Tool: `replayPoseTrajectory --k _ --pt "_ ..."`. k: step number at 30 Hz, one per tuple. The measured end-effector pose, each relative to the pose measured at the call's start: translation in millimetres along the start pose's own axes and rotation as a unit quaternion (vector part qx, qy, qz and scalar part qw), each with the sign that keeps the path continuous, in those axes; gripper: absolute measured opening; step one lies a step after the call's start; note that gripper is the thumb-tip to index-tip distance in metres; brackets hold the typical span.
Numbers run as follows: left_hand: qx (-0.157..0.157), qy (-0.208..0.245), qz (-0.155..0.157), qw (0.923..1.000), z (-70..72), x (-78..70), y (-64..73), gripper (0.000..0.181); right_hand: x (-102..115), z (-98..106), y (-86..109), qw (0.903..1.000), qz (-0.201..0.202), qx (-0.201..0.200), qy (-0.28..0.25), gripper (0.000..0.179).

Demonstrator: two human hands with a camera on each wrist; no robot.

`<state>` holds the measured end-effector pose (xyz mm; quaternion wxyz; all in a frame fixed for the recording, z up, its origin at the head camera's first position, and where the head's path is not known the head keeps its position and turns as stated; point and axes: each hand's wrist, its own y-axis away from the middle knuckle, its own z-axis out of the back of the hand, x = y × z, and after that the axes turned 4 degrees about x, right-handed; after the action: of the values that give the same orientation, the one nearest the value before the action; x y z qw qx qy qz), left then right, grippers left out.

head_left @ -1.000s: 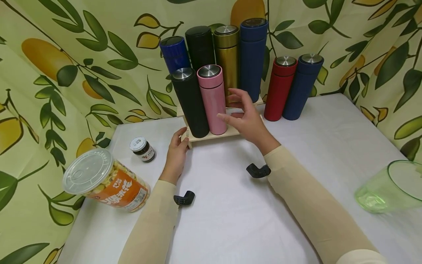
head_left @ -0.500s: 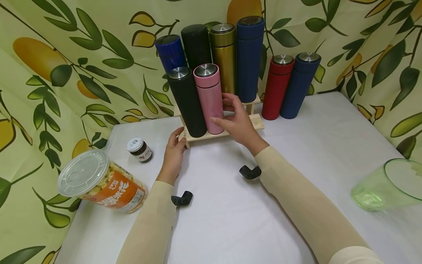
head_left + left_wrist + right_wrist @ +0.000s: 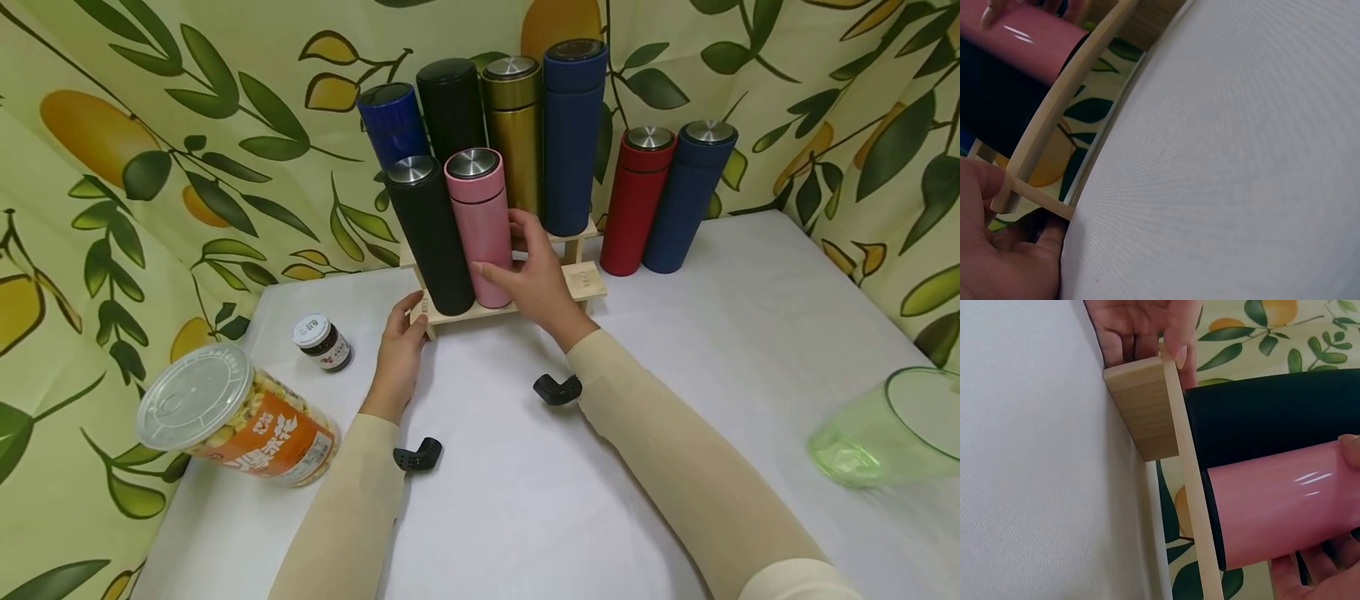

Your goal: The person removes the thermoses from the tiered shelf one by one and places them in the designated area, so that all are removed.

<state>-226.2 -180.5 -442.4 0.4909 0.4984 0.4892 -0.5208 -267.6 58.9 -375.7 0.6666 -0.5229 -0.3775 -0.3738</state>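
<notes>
On the worktop [image 3: 480, 508], near its back edge, we see the wooden rack [image 3: 585, 282]; the pink flask [image 3: 483, 225] stands on its lower tier. Our right hand [image 3: 538, 279] curves thumb and fingers round the flask; our left [image 3: 397, 357] grips the rack's front left corner.

Tabletop [image 3: 487, 500]: one, covered in plain white cloth [image 3: 750, 333], faintly creased. Backdrop [image 3: 315, 150]: pale yellow-green fabric, printed with green leaves, dark stems and orange-yellow fruit; rises behind the far edge and along the left and right edges. Light: soft, shadows faint.
</notes>
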Motion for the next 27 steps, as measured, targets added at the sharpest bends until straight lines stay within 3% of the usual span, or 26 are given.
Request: replayPoseTrajectory --k 13,27 --pt "0.003 0.004 0.0 1.0 0.2 0.0 0.5 0.049 6 7 7.2 0.9999 0.007 -0.004 0.011 0.078" --pt "0.007 0.0 -0.004 1.0 -0.3 0.2 2.2 0.05 27 42 20.0 0.9961 0.055 -0.056 0.039 0.076"
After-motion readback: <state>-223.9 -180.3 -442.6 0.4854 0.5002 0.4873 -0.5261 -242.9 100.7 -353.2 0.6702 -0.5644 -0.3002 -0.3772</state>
